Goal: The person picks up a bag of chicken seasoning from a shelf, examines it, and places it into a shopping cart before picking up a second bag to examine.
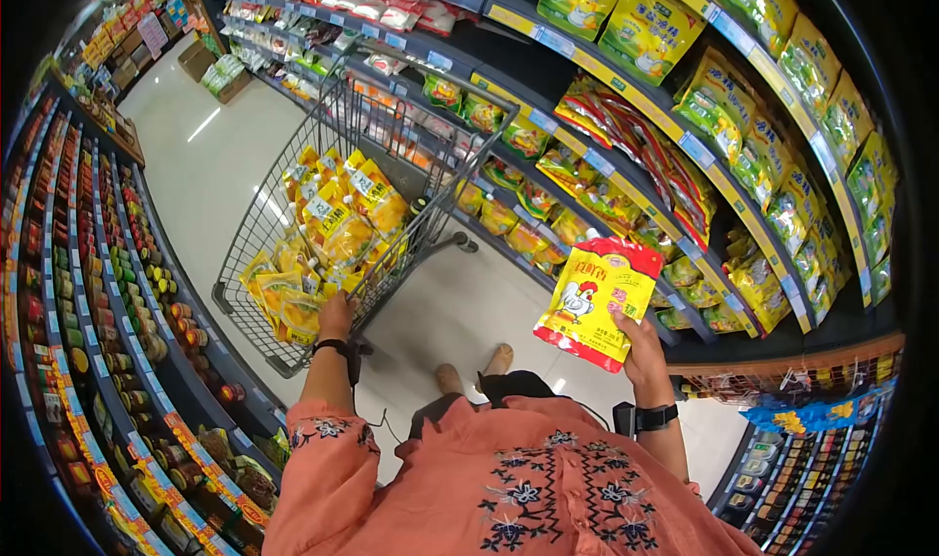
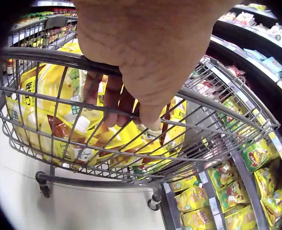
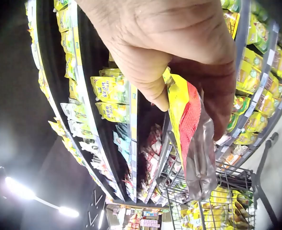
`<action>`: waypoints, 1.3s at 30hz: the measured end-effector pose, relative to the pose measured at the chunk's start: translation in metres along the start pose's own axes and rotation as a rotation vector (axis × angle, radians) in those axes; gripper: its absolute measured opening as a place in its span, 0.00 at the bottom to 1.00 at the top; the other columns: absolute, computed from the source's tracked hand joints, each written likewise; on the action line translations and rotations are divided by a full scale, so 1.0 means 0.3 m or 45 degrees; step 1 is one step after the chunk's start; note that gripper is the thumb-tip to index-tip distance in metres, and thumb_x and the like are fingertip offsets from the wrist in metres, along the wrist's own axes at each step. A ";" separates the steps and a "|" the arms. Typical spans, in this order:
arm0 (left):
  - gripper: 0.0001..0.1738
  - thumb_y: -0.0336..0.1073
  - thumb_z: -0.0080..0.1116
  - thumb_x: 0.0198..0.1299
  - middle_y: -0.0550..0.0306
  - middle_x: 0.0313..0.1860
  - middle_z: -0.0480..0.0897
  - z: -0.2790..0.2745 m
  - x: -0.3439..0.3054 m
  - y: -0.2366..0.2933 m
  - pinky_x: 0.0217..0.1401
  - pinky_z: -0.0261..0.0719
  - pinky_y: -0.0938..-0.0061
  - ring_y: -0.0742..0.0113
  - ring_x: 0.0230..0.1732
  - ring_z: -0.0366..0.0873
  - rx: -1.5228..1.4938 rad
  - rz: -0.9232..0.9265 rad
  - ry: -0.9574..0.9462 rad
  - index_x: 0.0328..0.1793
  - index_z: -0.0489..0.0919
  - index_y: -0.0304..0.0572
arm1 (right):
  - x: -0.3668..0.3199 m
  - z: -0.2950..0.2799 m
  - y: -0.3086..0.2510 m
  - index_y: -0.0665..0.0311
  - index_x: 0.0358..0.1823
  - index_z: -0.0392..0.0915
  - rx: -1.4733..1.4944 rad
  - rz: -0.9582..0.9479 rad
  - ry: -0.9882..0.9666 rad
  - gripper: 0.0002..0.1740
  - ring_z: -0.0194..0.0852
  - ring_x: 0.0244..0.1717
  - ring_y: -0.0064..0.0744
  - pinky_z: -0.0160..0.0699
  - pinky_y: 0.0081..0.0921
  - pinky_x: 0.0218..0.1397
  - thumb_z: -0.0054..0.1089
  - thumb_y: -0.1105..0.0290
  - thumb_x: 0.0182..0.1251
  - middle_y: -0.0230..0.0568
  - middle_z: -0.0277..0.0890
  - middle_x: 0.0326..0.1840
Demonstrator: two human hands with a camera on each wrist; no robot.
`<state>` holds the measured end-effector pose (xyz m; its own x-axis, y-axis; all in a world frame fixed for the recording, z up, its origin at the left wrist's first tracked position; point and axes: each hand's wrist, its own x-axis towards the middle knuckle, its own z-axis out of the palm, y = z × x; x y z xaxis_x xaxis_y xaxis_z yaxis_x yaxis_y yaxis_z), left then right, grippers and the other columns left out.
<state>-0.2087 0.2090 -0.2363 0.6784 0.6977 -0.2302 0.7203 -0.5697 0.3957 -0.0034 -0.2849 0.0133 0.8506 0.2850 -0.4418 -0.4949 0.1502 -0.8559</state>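
Observation:
My left hand (image 1: 335,319) grips the near side rim of a wire shopping cart (image 1: 240,336). In the left wrist view its fingers (image 2: 113,96) curl over the rim to the inside, with the thumb on the near side. Yellow pouches (image 1: 337,225), several with white caps, are heaped in the cart just beyond those fingers. My right hand (image 1: 643,353) pinches a yellow and red seasoning bag (image 1: 602,302) by its lower right edge, thumb in front. A white hen is printed on its front, which faces up toward the head. The right wrist view shows this bag (image 3: 191,129) edge-on.
Shelves (image 1: 626,77) of yellow seasoning bags run along the right, close to the cart. Shelves of jars (image 1: 127,311) line the left. Between them the pale tiled floor (image 1: 181,131) stretches ahead, with boxes (image 1: 225,75) standing at the far end of the right shelves.

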 end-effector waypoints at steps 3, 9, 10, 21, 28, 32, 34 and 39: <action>0.21 0.49 0.61 0.61 0.39 0.42 0.85 -0.014 -0.006 0.006 0.49 0.77 0.49 0.39 0.47 0.82 -0.027 -0.016 -0.029 0.50 0.81 0.41 | 0.006 -0.009 0.010 0.72 0.61 0.69 0.002 0.019 0.012 0.22 0.81 0.53 0.35 0.83 0.30 0.57 0.61 0.76 0.67 0.46 0.78 0.57; 0.19 0.46 0.62 0.62 0.39 0.41 0.84 -0.014 -0.008 0.018 0.49 0.76 0.50 0.39 0.47 0.80 -0.071 -0.020 0.021 0.49 0.80 0.38 | 0.007 -0.007 0.016 0.72 0.60 0.70 0.025 0.024 0.017 0.20 0.82 0.53 0.34 0.83 0.30 0.56 0.61 0.76 0.68 0.46 0.79 0.56; 0.18 0.46 0.63 0.62 0.40 0.40 0.84 -0.005 -0.008 0.013 0.48 0.76 0.51 0.39 0.47 0.80 -0.072 -0.011 0.053 0.49 0.79 0.38 | 0.006 -0.006 0.017 0.72 0.60 0.70 0.026 0.027 0.022 0.20 0.82 0.53 0.34 0.83 0.30 0.56 0.61 0.76 0.68 0.46 0.79 0.56; 0.13 0.38 0.60 0.62 0.42 0.44 0.83 -0.019 -0.356 0.195 0.52 0.77 0.54 0.42 0.49 0.80 -0.349 0.373 -0.062 0.50 0.79 0.41 | 0.015 0.030 0.028 0.72 0.59 0.71 -0.002 0.055 0.016 0.20 0.82 0.53 0.35 0.83 0.31 0.57 0.62 0.74 0.68 0.46 0.79 0.56; 0.21 0.47 0.56 0.60 0.43 0.50 0.84 0.366 -0.583 0.038 0.58 0.76 0.57 0.43 0.53 0.81 -0.170 0.674 -1.226 0.53 0.83 0.44 | 0.027 0.089 0.036 0.71 0.59 0.73 -0.055 0.136 -0.085 0.19 0.81 0.53 0.33 0.82 0.29 0.56 0.62 0.74 0.68 0.44 0.79 0.56; 0.21 0.49 0.52 0.61 0.41 0.48 0.85 0.451 -0.644 0.024 0.55 0.77 0.57 0.42 0.51 0.82 -0.124 0.729 -1.324 0.49 0.86 0.45 | 0.040 0.080 0.058 0.71 0.59 0.73 -0.114 0.165 -0.061 0.20 0.80 0.55 0.32 0.80 0.29 0.58 0.62 0.74 0.68 0.43 0.79 0.56; 0.20 0.49 0.52 0.60 0.42 0.48 0.85 0.459 -0.683 0.036 0.55 0.78 0.57 0.43 0.51 0.82 -0.093 0.724 -1.358 0.49 0.85 0.47 | 0.038 0.079 0.071 0.71 0.60 0.72 -0.123 0.182 -0.061 0.21 0.80 0.55 0.32 0.79 0.29 0.59 0.62 0.74 0.68 0.43 0.79 0.57; 0.15 0.41 0.57 0.58 0.46 0.44 0.86 0.506 -0.771 0.027 0.50 0.79 0.57 0.45 0.47 0.83 -0.236 0.387 -1.178 0.49 0.82 0.49 | 0.026 0.094 0.085 0.70 0.62 0.70 -0.132 0.204 -0.036 0.22 0.80 0.55 0.32 0.79 0.28 0.59 0.61 0.74 0.69 0.42 0.78 0.58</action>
<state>-0.3378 -0.0228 -0.3148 0.7333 -0.1259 -0.6682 0.5163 -0.5363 0.6677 -0.0144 -0.2521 -0.0044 0.7563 0.3239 -0.5684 -0.6015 0.0026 -0.7989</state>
